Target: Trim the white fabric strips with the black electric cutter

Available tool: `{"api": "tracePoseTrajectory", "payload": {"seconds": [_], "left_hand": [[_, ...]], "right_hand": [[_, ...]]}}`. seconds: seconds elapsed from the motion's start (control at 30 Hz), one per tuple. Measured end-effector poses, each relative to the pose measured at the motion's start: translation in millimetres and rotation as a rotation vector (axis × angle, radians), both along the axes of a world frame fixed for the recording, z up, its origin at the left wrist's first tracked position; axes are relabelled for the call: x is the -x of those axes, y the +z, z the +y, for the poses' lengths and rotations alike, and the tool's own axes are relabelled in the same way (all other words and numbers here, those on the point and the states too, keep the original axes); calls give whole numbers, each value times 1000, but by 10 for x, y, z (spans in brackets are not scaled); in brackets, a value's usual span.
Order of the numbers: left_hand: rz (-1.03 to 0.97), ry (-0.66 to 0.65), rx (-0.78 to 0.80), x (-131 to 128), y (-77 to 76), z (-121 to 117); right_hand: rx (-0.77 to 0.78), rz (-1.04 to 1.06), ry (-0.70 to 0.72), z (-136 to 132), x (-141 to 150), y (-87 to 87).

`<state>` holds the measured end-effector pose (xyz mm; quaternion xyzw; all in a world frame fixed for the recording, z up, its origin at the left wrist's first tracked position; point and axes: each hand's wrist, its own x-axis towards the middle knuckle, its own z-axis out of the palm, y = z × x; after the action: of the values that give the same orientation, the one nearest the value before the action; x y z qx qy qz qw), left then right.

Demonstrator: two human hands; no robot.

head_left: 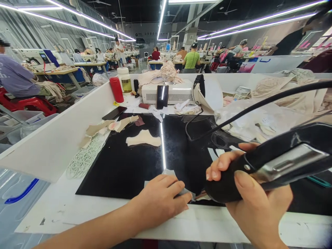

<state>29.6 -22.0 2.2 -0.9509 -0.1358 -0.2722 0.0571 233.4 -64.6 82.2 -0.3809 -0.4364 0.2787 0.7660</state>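
Near the front edge of the black mat (pixel 119 169), my left hand (pixel 166 197) lies palm down with its fingers a little bent and apart. It rests on a greyish, thin sheet-like piece (pixel 169 172), which is mostly hidden beneath it. My right hand (pixel 259 193) is wrapped round a black corded hand tool (pixel 293 159) with a chrome lever on its side. The tool's rounded front end is low over the mat, just right of my left fingers. A strip of pale material shows between them. Farther back on the mat lies a cream cut fabric piece (pixel 143 138).
Left of the mat are fabric scraps (pixel 124 123), a heap of pale green cord (pixel 86 157) and a phone (pixel 114 112). A white machine (pixel 168 94) stands behind, with a red bottle (pixel 116 90). The tool's black cable (pixel 259 103) arches across the right. Several people work beyond.
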Motion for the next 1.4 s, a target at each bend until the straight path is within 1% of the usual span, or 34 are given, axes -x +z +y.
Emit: {"api": "tracePoseTrajectory", "payload": {"seconds": [0.07, 0.13, 0.2, 0.27, 0.33, 0.43, 0.57, 0.67, 0.83, 0.97, 1.1, 1.2, 1.4], "left_hand": [[-9, 4, 71, 68, 66, 10], [-15, 24, 155, 212, 154, 32], [-11, 92, 236, 418, 237, 58], [8, 201, 326, 636, 290, 77], [3, 299, 409, 812, 297, 80], [-31, 350, 496, 939, 232, 67], [-94, 337, 557, 932, 114, 71], [-134, 313, 604, 898, 91, 80], [-193, 295, 731, 867, 174, 67], [-311, 330, 869, 876, 240, 65], [-380, 369, 972, 864, 264, 75], [-393, 365, 984, 841, 271, 76], [-395, 360, 942, 828, 271, 65]], "right_hand": [[-13, 46, -8, 26, 20, 69], [-26, 82, -15, 57, 66, 138], [-29, 100, -1, 96, 133, 183], [-35, 109, 33, 147, 217, 192], [-42, 110, 67, 210, 313, 166], [-45, 93, 105, 312, 478, 85], [-38, 91, 136, 425, 706, -20], [-37, 94, 144, 479, 827, -43], [-54, 76, 178, 531, 916, -27], [-63, 70, 191, 559, 961, -45], [-69, 65, 214, 576, 990, -64], [-68, 65, 215, 575, 1003, -71], [-60, 62, 207, 545, 1016, -44]]}}
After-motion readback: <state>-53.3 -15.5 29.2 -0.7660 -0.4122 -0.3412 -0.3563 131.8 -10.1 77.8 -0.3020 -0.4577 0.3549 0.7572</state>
